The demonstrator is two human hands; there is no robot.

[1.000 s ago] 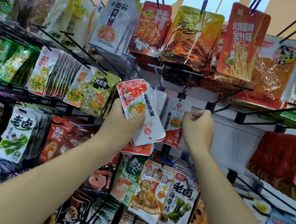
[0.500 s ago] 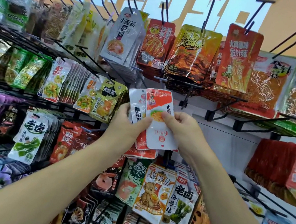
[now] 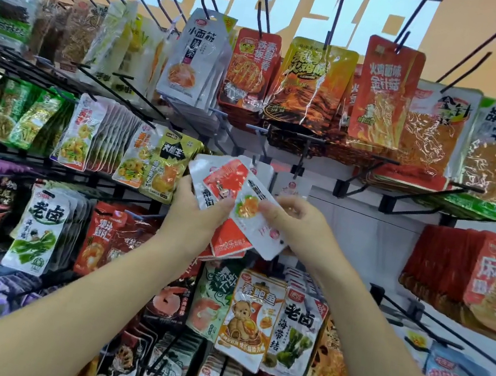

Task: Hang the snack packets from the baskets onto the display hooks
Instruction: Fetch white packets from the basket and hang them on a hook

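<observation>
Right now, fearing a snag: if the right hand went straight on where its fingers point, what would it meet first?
Probably the packet stack gripped by the left hand; the right hand pinches its front packet. Depth unclear.

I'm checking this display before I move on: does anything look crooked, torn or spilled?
Nothing looks torn or spilled. Only the red-and-white packets sit askew, fanned between the left hand and right hand, not yet hung. The hung packets line up neatly on their hooks.
</observation>
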